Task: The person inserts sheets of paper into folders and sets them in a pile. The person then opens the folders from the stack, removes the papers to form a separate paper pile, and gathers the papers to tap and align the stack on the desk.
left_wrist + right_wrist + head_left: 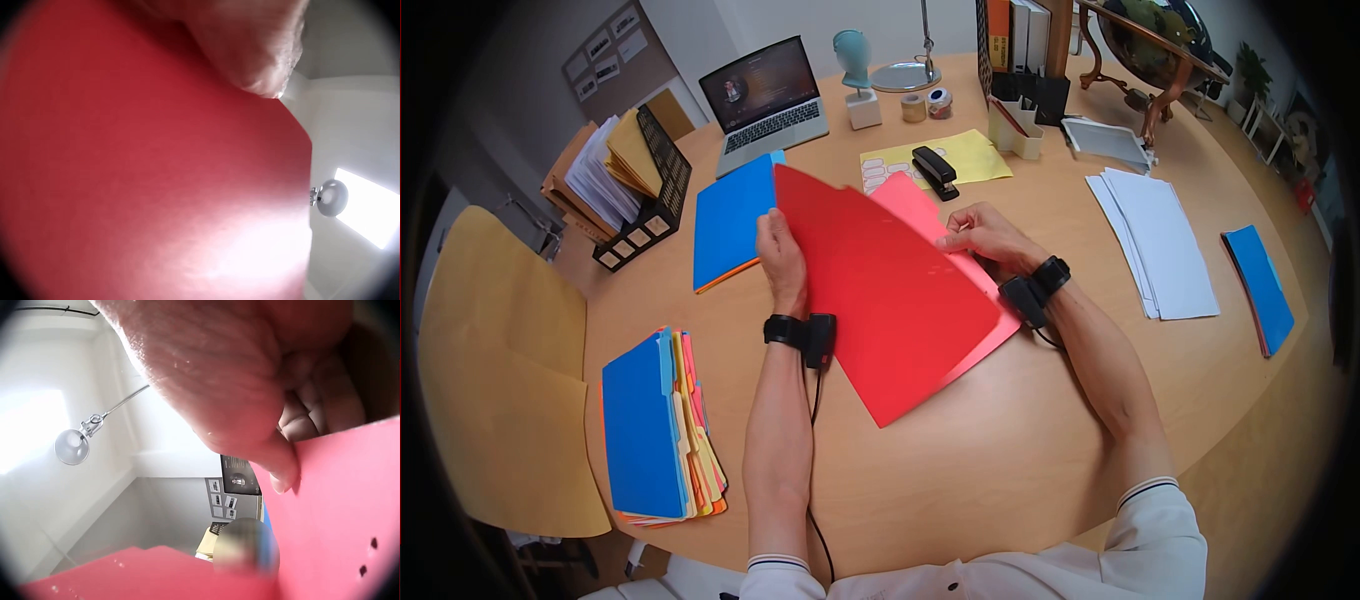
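A red file folder (890, 300) stands partly open above the desk in front of me, its lighter pink back panel (975, 360) showing along the right side. My left hand (782, 262) grips the folder's left part; in the left wrist view the red cover (144, 162) fills most of the picture. With thumb and fingers my right hand (990, 235) pinches the upper right edge of the pink panel. The right wrist view shows that thumb against the panel, which has two small dark marks. Both wrists wear black cameras. Behind my left hand lies a blue folder (730, 220).
Several coloured folders (640, 430) are stacked at the left. A black file rack (662, 200), a laptop (770, 95), and a stapler (935, 172) on a yellow sheet (985, 155) stand farther back. White papers (1155, 240) and a narrow blue folder (1260, 290) lie right.
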The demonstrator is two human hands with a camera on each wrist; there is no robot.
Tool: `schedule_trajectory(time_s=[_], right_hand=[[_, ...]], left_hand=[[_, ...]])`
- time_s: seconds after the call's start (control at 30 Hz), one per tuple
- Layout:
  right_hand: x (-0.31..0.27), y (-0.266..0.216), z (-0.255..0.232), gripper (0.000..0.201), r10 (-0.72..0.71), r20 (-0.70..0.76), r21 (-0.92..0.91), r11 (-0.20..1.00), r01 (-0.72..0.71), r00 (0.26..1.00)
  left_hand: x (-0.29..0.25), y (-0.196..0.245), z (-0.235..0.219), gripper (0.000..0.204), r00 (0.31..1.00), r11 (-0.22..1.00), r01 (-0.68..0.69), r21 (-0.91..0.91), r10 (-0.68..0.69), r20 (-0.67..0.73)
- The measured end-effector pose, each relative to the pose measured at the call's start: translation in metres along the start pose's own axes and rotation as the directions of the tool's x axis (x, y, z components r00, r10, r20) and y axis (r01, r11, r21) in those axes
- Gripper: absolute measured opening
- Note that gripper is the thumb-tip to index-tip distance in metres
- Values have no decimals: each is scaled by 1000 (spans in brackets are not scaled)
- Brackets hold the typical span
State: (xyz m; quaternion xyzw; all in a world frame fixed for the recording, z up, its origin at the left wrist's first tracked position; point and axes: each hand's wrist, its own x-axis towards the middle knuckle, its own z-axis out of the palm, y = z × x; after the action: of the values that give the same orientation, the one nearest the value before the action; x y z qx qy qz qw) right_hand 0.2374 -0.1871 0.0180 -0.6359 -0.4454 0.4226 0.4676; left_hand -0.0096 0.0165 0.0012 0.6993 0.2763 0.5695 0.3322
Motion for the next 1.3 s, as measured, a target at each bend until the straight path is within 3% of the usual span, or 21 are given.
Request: schedule_trajectory(time_s=[0.07,0.1,0.13,0.17,0.2,0.23,0.3,0.4,0.47,0.53,0.57,0.6,0.67,0.7,0.73,0.77,0.83,0.97,1.1,1.17,1.3], right_hand=[[-4,-6,1,23,13,-3,-20,1000,-14,1000],[-5,-7,1,25,27,-5,-40,999,-27,1000],[-2,-2,-1,25,28,-6,-39,999,-28,1000],[2,5,-3,25,13,9,-67,998,-13,1000],[4,10,-5,26,-1,24,-95,995,3,1000],[-1,3,-7,26,-1,23,-94,996,3,1000],[-13,-13,-13,29,140,90,-127,984,-128,986],[-16,-13,-30,30,153,36,-173,974,-144,988],[-21,-12,-54,29,177,-61,-134,974,-184,982],[-21,-5,-84,28,200,-142,-90,973,-214,969],[-20,3,-109,27,161,-343,-268,927,-261,926],[-24,9,-126,28,78,-517,-422,843,-333,852],[-42,6,-142,34,-148,-800,-565,510,-648,581],[-51,7,-154,37,-99,-845,-497,510,-702,526],[-60,10,-167,41,-50,-883,-425,507,-749,467],[-69,17,-177,41,-51,-884,-424,506,-751,465],[-84,29,-187,46,-38,-948,-299,452,-840,317],[-96,46,-186,43,0,-963,-243,436,-866,271],[-93,52,-193,46,-35,-953,-283,446,-849,300],[-93,53,-191,44,-30,-952,-285,447,-848,304],[-91,61,-193,34,-111,-950,-311,445,-840,293]], left_hand=[[4,-12,-6,46,997,995,21,-94,-27,-68],[7,-20,-14,40,995,891,92,-444,-100,5],[9,-19,-22,37,985,663,170,-729,-143,99],[11,-19,-27,31,988,616,43,-787,92,126],[1,-18,-30,29,986,421,54,-906,120,115],[-6,-13,-31,27,993,385,50,-922,80,88],[-9,-23,-33,28,997,347,44,-937,41,62],[0,-62,-37,41,974,269,159,-950,117,196],[4,-70,-37,58,921,145,287,-947,231,315],[9,-94,-39,63,903,148,305,-941,268,335],[10,-100,-38,67,886,169,315,-934,301,353],[8,-104,-38,67,886,160,316,-935,302,351],[5,-103,-38,73,894,137,359,-923,236,382],[8,-100,-37,73,893,132,361,-923,237,383],[14,-96,-36,74,842,170,416,-894,301,448],[17,-91,-36,75,781,212,463,-860,360,510],[17,-89,-34,75,777,222,469,-855,357,519],[18,-91,-33,75,740,227,542,-809,328,587],[15,-83,-37,75,743,244,571,-784,252,620],[10,-78,-37,72,784,250,571,-782,118,610],[7,-76,-32,69,819,214,549,-808,58,571]])
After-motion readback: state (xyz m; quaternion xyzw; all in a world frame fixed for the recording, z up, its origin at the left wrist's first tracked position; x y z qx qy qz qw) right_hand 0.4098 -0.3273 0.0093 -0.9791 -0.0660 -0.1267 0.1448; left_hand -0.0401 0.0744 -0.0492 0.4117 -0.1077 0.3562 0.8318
